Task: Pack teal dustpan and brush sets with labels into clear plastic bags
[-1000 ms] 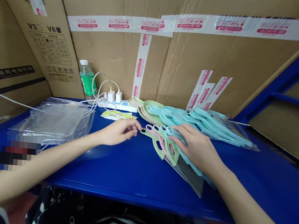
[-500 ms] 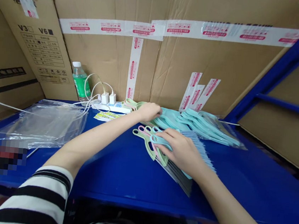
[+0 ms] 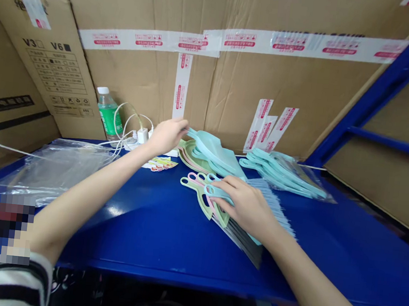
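My left hand [image 3: 169, 133] is closed on the handle of a light blue dustpan [image 3: 210, 146], tilted up over a stack of dustpans. More light blue pans lie under it, with green dustpans [image 3: 189, 147] and a pink one showing at the left. My right hand [image 3: 248, 204] grips a light blue hand brush [image 3: 218, 192] on a fanned pile of brushes. Green brushes [image 3: 204, 204] and a pink one stick out beneath, their grey bristles [image 3: 244, 242] pointing toward the front edge. Blue bristles [image 3: 275, 206] show beyond my right hand.
Light blue pieces in clear plastic [image 3: 286, 174] lie at the right. Clear bags [image 3: 60, 167] are at the left. A green-labelled bottle [image 3: 109, 114], white chargers [image 3: 142, 136] with cables, and yellow labels [image 3: 161, 163] sit at the back. Cardboard [image 3: 142, 78] walls the blue table [image 3: 137, 233].
My left hand has moved left and up, raising the light blue dustpan's handle from the stack. The yellow labels are shifted slightly right. My right hand stays on the brushes.
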{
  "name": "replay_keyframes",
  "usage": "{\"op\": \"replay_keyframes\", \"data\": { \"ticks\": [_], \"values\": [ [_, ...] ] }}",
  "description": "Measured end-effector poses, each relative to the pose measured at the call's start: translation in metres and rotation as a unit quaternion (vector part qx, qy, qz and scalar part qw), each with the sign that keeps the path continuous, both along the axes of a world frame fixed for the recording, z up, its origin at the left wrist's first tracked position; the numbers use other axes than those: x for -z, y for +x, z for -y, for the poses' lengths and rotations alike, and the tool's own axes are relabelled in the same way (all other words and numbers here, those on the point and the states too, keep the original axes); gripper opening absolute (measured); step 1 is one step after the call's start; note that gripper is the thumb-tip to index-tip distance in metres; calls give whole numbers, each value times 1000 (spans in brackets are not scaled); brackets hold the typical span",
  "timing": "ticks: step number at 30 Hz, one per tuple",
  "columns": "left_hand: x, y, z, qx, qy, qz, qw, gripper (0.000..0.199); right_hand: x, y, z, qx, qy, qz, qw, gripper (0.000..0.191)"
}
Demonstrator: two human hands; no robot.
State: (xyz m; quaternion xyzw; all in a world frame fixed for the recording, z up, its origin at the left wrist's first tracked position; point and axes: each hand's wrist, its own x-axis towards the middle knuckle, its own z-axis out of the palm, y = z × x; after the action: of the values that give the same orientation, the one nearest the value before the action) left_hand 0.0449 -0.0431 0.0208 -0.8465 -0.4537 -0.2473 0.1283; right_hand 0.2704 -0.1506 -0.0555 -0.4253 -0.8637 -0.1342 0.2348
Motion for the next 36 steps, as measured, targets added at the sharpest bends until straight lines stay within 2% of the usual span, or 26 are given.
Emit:
{"op": "replay_keyframes", "data": {
  "ticks": [4, 8, 11, 15, 18, 22, 26, 29, 33, 36],
  "values": [
    [-3, -52, 22, -8, 13, 32, 999, 12, 2, 0, -2, 0, 13, -1, 1000, 15],
    [2, -96, 49, -12, -2, 81, 997, 11, 1, 1, -3, 12, 42, 9, 999, 19],
    [8, -119, 66, 7, -12, 119, 993, 12, -3, 0, -1, 27, 92, 11, 995, 24],
    [11, -140, 81, 67, -59, 132, 987, 13, -11, -10, 4, 25, 145, 27, 989, 26],
    [9, -150, 87, 93, -117, 133, 980, 15, -19, -27, 9, -6, 115, 26, 993, 21],
    [6, -154, 90, 105, -219, 97, 965, 21, -28, -64, 12, -54, 43, 16, 997, 16],
    [13, -150, 90, 133, -341, 34, 930, 18, -35, -106, 8, -88, -47, 34, 994, 21],
    [23, -147, 91, 145, -415, 16, 898, 16, -35, -134, 3, -100, -84, 48, 990, 23],
    [29, -148, 93, 153, -438, 3, 886, 18, -31, -162, -5, -105, -114, 57, 986, 27],
    [28, -151, 91, 160, -394, -3, 905, 21, -27, -173, -11, -103, -134, 63, 984, 28]
  ]
}}
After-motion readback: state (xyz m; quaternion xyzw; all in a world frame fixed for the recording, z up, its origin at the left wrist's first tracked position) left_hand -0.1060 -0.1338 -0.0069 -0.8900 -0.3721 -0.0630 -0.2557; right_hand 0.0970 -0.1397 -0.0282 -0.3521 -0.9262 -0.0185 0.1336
